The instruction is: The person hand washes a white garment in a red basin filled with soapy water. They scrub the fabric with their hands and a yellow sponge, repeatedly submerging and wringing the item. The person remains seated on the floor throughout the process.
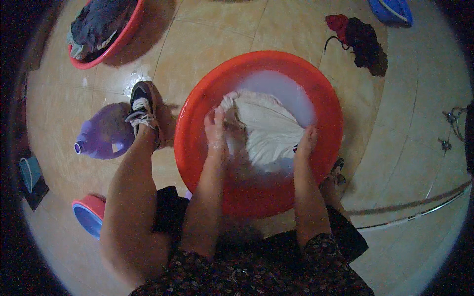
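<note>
A wide red plastic basin point(259, 205) stands on the floor between my legs, with cloudy, whitish water point(276, 83) in it. A cream-coloured cloth garment point(270, 125) is stretched across the basin between my two hands, its lower part in the water. My left hand point(216, 127) grips the garment's bunched edge at the left. On the right, my right hand point(308, 138) holds its other side, beside a small dark patch on the cloth. The fingertips are partly hidden by the hands and the fabric.
Another red basin point(122, 46) holds dark clothes point(98, 27) at the upper left. A purple plastic jug point(98, 135) lies by my left shoe point(141, 105). Dark and red cloths point(361, 40) lie on the tiles at the upper right, near a blue container point(392, 13). A small basin point(89, 212) is at the lower left.
</note>
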### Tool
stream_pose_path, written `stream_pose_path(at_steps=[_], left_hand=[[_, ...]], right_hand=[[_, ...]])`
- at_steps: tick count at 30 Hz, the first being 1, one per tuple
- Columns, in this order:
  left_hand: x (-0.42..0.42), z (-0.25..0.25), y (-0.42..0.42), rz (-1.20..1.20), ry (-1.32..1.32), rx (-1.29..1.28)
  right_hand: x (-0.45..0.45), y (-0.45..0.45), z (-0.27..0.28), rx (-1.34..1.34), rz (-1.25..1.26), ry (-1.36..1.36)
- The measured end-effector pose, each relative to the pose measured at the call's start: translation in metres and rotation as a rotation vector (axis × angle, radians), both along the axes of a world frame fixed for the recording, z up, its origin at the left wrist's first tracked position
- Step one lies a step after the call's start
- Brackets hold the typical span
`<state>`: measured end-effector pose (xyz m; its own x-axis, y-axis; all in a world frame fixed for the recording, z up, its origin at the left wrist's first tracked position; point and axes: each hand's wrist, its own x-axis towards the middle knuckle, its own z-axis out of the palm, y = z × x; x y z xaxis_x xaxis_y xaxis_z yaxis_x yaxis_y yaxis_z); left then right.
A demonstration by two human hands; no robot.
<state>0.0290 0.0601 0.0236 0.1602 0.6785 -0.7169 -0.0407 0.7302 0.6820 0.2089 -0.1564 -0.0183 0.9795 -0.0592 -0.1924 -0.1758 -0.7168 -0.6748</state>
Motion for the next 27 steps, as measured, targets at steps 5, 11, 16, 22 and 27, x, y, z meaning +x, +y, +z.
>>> stream_pose_path(at_steps=[5, 11, 16, 22, 27], left_hand=[[0.011, -0.037, -0.049, -0.247, 0.146, 0.326], [-0.019, -0.029, -0.034, -0.183, 0.172, -0.338], [0.01, -0.031, -0.058, -0.034, -0.244, -0.157], [0.011, -0.043, -0.058, -0.087, -0.669, -0.482], [0.03, -0.052, -0.105, 0.065, -0.539, -0.471]], right_hand=[[-0.054, 0.049, 0.015, -0.419, 0.68, -0.044], [-0.019, 0.019, 0.008, -0.46, 0.439, 0.036], [-0.072, 0.032, 0.043, 0.047, 0.622, 0.12], [-0.128, 0.031, 0.168, 0.457, 1.044, 0.56], [-0.149, 0.074, 0.159, 0.096, 1.117, -0.199]])
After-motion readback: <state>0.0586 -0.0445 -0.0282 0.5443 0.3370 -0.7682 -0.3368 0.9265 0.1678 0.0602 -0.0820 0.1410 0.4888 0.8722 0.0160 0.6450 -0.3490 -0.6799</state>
